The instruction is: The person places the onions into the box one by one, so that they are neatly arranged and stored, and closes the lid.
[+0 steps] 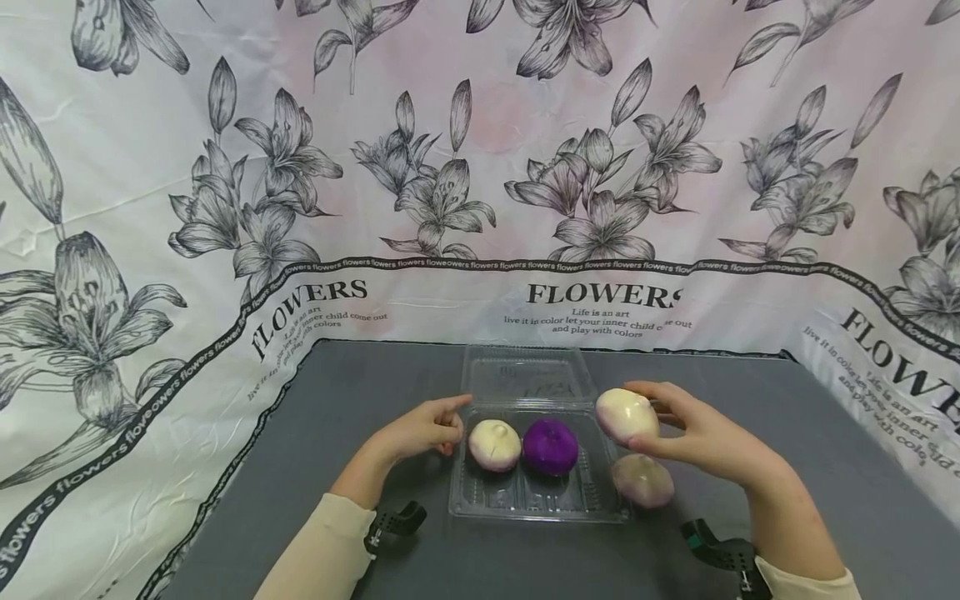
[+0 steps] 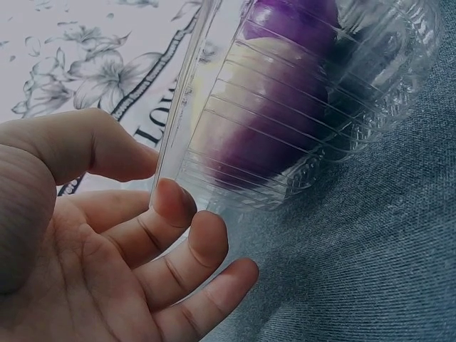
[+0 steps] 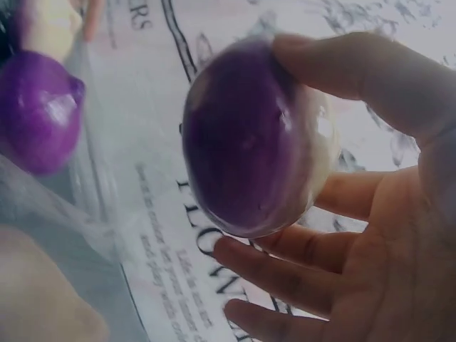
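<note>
My right hand holds a round, glossy white-and-purple bulb vegetable between thumb and fingers, above the right edge of a clear plastic clamshell box. In the right wrist view, its purple side faces the camera. My left hand is at the box's left rim; the left wrist view shows the thumb and curled fingers meeting that rim. Inside the box, a white-and-purple bulb sits on the left, beside a deep purple one.
Another pale bulb lies on the grey tabletop, close against the box's right side. The box's clear lid is folded back behind it. A flower-printed curtain hangs around the back and sides.
</note>
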Demonstrator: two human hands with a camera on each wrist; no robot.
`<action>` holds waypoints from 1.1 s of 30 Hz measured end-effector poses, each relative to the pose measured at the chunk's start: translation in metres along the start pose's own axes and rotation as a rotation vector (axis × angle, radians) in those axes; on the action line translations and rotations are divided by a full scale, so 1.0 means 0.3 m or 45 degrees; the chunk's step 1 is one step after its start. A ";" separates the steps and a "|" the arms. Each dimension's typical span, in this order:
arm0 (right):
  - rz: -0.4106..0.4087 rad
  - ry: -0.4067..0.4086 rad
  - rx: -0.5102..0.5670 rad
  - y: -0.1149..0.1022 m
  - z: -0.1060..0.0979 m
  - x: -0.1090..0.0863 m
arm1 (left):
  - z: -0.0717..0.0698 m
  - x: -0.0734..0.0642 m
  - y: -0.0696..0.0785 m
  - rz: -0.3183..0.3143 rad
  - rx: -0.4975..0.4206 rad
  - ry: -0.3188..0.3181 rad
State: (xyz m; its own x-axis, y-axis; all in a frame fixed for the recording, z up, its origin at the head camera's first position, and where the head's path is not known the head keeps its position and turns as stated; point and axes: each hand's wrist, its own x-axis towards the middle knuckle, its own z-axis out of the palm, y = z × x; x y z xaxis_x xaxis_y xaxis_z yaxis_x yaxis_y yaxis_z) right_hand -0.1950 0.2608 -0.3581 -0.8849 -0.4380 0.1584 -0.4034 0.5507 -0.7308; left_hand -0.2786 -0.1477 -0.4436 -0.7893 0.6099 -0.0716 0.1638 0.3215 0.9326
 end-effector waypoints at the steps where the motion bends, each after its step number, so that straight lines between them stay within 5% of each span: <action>1: -0.010 0.004 -0.007 -0.005 0.010 0.006 | 0.000 0.000 -0.002 0.000 -0.003 -0.002; 14: -0.066 -0.063 -0.026 -0.084 0.196 0.076 | -0.002 0.004 -0.003 0.013 0.006 -0.010; 33: -0.235 -0.074 -0.094 -0.088 0.423 0.106 | -0.002 0.005 -0.004 0.008 0.012 -0.005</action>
State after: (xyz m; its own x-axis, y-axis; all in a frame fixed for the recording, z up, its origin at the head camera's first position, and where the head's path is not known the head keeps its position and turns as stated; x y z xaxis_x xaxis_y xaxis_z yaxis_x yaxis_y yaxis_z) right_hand -0.1830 0.1422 -0.4180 -0.7805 -0.5752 0.2451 -0.5753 0.5072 -0.6417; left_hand -0.2802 -0.1476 -0.4446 -0.7859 0.6147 -0.0669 0.1744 0.3241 0.9298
